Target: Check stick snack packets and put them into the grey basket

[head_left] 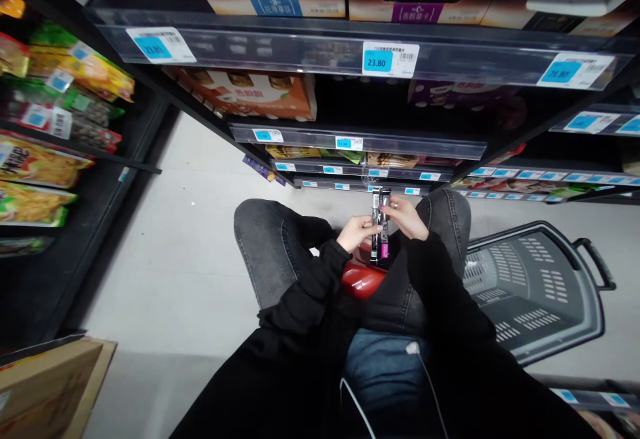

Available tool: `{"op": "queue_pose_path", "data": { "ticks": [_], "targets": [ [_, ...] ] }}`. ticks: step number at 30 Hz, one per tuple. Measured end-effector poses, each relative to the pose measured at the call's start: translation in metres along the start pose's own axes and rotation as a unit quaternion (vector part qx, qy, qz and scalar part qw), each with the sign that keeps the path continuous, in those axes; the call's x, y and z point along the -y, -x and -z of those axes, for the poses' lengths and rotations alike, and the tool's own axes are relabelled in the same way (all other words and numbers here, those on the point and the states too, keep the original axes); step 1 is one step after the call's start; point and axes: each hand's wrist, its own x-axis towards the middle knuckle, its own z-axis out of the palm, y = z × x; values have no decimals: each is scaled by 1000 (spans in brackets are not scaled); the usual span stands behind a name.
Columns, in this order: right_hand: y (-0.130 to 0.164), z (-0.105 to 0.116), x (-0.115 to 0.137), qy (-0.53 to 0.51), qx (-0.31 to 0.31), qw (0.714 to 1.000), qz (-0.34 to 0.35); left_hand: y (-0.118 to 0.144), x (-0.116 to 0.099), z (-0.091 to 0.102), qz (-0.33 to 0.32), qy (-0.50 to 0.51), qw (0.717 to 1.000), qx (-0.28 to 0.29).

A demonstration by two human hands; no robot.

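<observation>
Risk: two slim black sachet packs (380, 226) sit upright between both hands above the knees, left hand (356, 232) pinching the lower part, right hand (407, 217) fingers curled on the top, so a loose pinch could drop one beside the grey shopping basket (540, 292).

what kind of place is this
Most likely a grocery shop aisle: shelf rails carry blue price tags, packaged snacks fill the shelves, and a grey shopping basket sits on the floor by the person.
</observation>
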Motion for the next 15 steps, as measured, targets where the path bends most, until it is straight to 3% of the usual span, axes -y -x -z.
{"op": "queue_pose_path", "data": {
  "ticks": [3,9,15],
  "targets": [
    [-1,-1,-3,46,4,999,13,0,1,-1,-8,-4,1000,-28],
    [-3,-4,-13,48,-88,994,44,-1,1,-6,-26,-68,996,-46],
    [2,-12,-10,-38,-165,985,46,-1,1,-11,-72,-158,984,-41]
  ]
}}
